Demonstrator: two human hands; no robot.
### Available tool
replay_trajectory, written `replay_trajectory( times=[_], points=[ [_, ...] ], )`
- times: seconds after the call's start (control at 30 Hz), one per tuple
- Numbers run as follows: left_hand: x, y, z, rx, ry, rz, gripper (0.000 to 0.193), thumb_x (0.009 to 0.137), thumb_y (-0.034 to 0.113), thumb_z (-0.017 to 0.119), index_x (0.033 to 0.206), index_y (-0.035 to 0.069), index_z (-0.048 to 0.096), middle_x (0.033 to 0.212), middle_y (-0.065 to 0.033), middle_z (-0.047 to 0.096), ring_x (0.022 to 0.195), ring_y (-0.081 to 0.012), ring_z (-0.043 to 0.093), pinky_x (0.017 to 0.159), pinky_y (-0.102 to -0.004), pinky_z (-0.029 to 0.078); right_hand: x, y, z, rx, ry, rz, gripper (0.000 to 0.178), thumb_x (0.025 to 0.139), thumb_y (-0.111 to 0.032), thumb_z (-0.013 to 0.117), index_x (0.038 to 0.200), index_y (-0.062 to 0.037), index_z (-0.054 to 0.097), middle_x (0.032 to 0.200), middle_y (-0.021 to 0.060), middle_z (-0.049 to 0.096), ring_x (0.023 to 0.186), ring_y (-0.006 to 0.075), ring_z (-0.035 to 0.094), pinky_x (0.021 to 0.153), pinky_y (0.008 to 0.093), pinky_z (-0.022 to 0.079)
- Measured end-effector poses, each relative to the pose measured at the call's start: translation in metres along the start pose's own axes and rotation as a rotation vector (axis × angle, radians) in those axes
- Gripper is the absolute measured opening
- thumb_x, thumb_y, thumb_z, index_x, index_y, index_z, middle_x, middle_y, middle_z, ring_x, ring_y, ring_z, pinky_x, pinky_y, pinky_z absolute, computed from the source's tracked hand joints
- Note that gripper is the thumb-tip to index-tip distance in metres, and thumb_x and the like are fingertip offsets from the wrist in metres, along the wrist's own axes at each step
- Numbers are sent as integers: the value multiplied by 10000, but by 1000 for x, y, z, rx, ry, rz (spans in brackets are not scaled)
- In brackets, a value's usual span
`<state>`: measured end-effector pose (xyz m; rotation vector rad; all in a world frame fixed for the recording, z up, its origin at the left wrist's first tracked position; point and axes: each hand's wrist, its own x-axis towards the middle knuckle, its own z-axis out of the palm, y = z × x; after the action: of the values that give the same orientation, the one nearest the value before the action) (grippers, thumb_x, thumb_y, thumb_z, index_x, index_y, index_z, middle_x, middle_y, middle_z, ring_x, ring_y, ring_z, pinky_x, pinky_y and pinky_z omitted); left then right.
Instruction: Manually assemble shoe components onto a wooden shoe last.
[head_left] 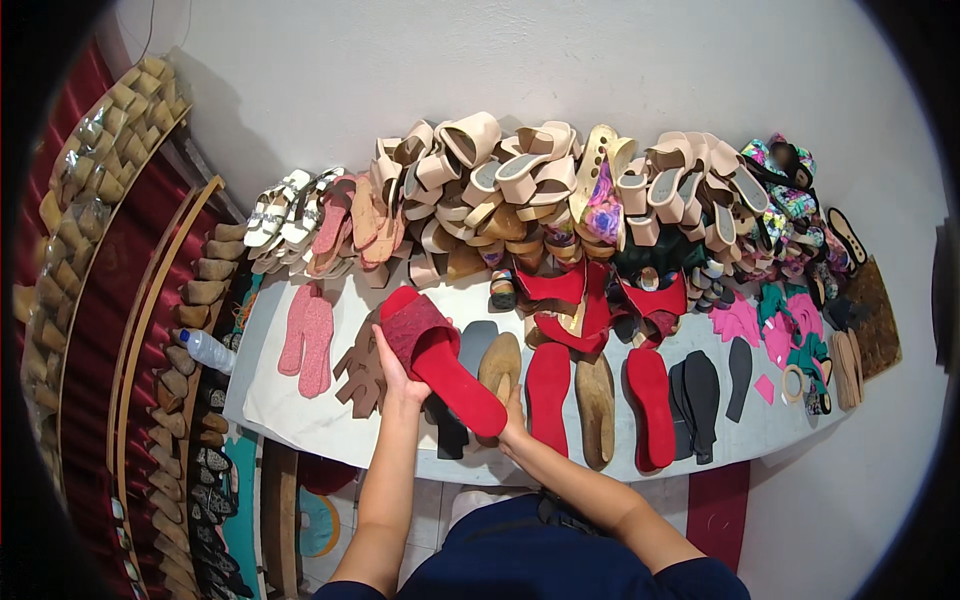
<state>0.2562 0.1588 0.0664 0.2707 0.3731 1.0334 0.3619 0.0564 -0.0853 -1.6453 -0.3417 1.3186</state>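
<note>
A red slide sandal with a broad, textured dark-red strap is tilted over the near edge of the table. My left hand grips it by the strap side, the thumb showing and the other fingers mostly hidden behind. Beside the sandal's heel, my right hand is closed around a wooden shoe last, its fingers lying along the wood. The heel of the sandal hides part of that last and overlaps the right hand. To the right lie a red insole, another wooden last and a second red insole.
Finished sandals, mostly beige, are heaped along the table's back. Red strap pieces lie before them. Pink soles and brown cut pieces sit left; black soles right. A shelf of lasts and a bottle stand left.
</note>
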Motion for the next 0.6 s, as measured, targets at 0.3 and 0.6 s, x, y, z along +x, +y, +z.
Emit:
replay_trajectory(
  times=[0.3, 0.6],
  points=[
    [4, -1, -51, -76, 34, -351, 814, 750, 692, 323, 1185, 10, 409, 1104, -248, 471, 962, -367, 488, 836, -468, 420, -33, 4, -4, -477, 152, -124, 865, 697, -363, 622, 1336, -5, 163, 1295, 195, 224, 1192, 353, 214, 999, 403, 193],
    [18, -32, -57, 30, -1, -545, 831, 757, 700, 274, 1199, 7, 401, 1117, -264, 478, 997, -375, 493, 893, -460, 385, -99, -24, -29, 64, -138, -259, 618, 820, -352, 534, 1273, 15, 330, 1271, 191, 326, 1203, 254, 306, 995, 321, 238]
  ],
)
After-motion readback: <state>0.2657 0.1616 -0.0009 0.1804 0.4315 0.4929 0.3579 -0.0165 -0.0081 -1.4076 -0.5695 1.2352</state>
